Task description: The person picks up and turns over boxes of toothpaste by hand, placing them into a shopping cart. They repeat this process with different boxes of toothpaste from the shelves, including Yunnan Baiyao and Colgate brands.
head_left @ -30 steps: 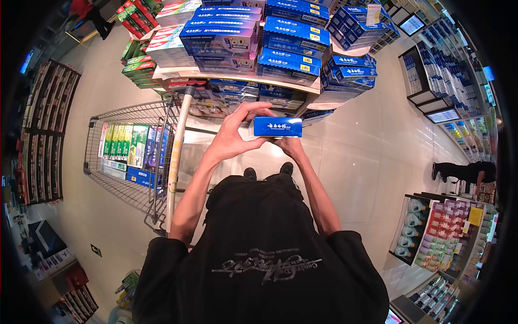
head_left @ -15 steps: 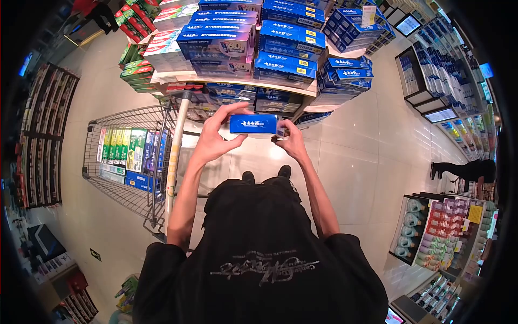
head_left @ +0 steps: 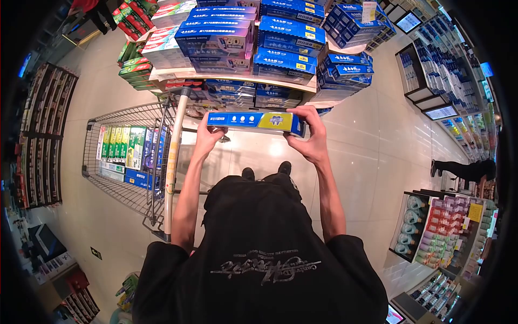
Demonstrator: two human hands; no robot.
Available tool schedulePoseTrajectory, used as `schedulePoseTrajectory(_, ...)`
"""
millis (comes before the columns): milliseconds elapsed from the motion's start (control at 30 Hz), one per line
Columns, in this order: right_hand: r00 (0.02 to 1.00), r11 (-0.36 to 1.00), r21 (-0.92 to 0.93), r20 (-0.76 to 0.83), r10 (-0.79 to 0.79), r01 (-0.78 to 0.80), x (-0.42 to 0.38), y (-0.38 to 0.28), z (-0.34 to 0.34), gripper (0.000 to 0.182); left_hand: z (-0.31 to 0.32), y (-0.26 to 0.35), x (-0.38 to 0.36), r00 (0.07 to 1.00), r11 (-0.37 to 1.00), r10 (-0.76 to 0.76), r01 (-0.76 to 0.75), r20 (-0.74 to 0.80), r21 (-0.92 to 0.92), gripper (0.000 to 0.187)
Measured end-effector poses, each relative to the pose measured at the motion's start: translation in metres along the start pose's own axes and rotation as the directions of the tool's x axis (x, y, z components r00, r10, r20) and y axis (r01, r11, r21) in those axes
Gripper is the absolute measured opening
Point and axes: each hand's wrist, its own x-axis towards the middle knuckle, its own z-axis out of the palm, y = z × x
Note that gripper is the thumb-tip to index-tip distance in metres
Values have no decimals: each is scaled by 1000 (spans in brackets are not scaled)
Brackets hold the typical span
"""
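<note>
A long blue toothpaste box [head_left: 251,121] with a yellow-green patch is held level in front of my body. My left hand [head_left: 207,139] is closed around its left end. At the opposite end, my right hand [head_left: 311,136] grips it between thumb and fingers. Just beyond the box stands a display shelf [head_left: 232,77], stacked with blue packages [head_left: 285,62] and purple-blue packages [head_left: 216,40]. To the left of my left hand is the light handle [head_left: 177,140] of a wire shopping cart [head_left: 121,181], which holds several green, white and blue boxes [head_left: 123,146].
Red and green boxes [head_left: 135,70] fill the display's left side. A tall shelf [head_left: 46,135] lines the far left. On the right are product racks [head_left: 437,75] and a stand of bottles [head_left: 442,227]. A person in dark trousers [head_left: 458,170] is at the right edge.
The box has turned from its short end to its long side facing me. My right hand has moved right and now grips the box's far end; my left hand has shifted slightly.
</note>
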Motion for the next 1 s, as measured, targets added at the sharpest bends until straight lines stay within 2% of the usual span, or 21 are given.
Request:
schedulePoseTrajectory(33, 1000, 1000, 0, -1, 2, -2, 5, -13, 2, 50, 3, -12, 0, 1000, 1000, -2, 2, 1, 0, 47)
schedulePoseTrajectory(100, 998, 998, 5, 14, -58, 58, 12, -34, 9, 55, 11, -27, -1, 995, 981, -89, 80, -45, -178, 48)
schedulePoseTrajectory(133, 991, 991, -9, 24, -134, 134, 13, -34, 16, 60, 14, -30, -1, 995, 981, -89, 80, -44, -177, 48)
schedulePoseTrajectory(267, 981, 984, 57, 87, -172, 168, 12, -43, 36, 70, 27, -25, -5, 988, 836, -124, 154, 91, -527, 48)
schedulePoseTrajectory(300, 973, 973, 109, 80, -215, 206, 13, -47, 41, 73, 35, -16, -10, 990, 818, -122, 143, 76, -557, 38)
schedulePoseTrajectory(367, 963, 956, 167, 75, -257, 242, 14, -55, 52, 77, 35, -46, 0, 976, 800, -198, 213, 88, -560, 23)
schedulePoseTrajectory(400, 957, 938, 219, 51, -287, 270, 16, -59, 56, 77, 32, -62, 1, 962, 752, -226, 272, 152, -600, 17)
schedulePoseTrajectory(433, 949, 917, 267, 25, -315, 298, 17, -61, 60, 77, 41, -41, -4, 968, 702, -182, 250, 172, -667, 22)
schedulePoseTrajectory(500, 940, 898, 301, 13, -342, 322, 18, -59, 66, 79, 55, -17, -13, 958, 692, -268, 262, 97, -673, 25)
schedulePoseTrajectory(633, 935, 900, 285, 38, -354, 329, 20, -60, 66, 80, 53, -22, -13, 966, 653, -202, 258, 164, -712, 25)
schedulePoseTrajectory(700, 933, 905, 278, 68, -354, 323, 18, -58, 64, 83, 53, -21, -14, 962, 539, -86, 264, 259, -800, 22)
schedulePoseTrajectory(733, 939, 908, 283, 62, -338, 309, 16, -56, 64, 86, 52, -28, -12, 963, 539, -86, 260, 255, -801, 22)
schedulePoseTrajectory(800, 957, 918, 291, 26, -290, 270, 11, -51, 64, 94, 44, -44, -8, 954, 425, -123, 300, 274, -854, 20)
schedulePoseTrajectory(833, 967, 923, 300, 1, -255, 243, 7, -46, 62, 98, 47, -28, -14, 972, 508, -76, 229, 221, -830, 21)
schedulePoseTrajectory(867, 984, 900, 400, -36, -174, 173, 4, -41, 62, 103, 48, -22, -20, 984, 598, -97, 176, 147, -782, 28)
schedulePoseTrajectory(900, 995, 905, 416, -61, -75, 93, -3, -31, 60, 104, 48, -17, -25, 992, 683, -112, 123, 63, -720, 36)
schedulePoseTrajectory(967, 991, 832, 555, -100, 92, -21, -15, -12, 62, 96, 46, -8, -39, 998, 755, -66, 48, -3, -654, 51)
schedulePoseTrajectory(1000, 979, 764, 640, -92, 183, -82, -24, 3, 65, 94, 47, -7, -47, 995, 846, -98, 68, -29, -528, 51)
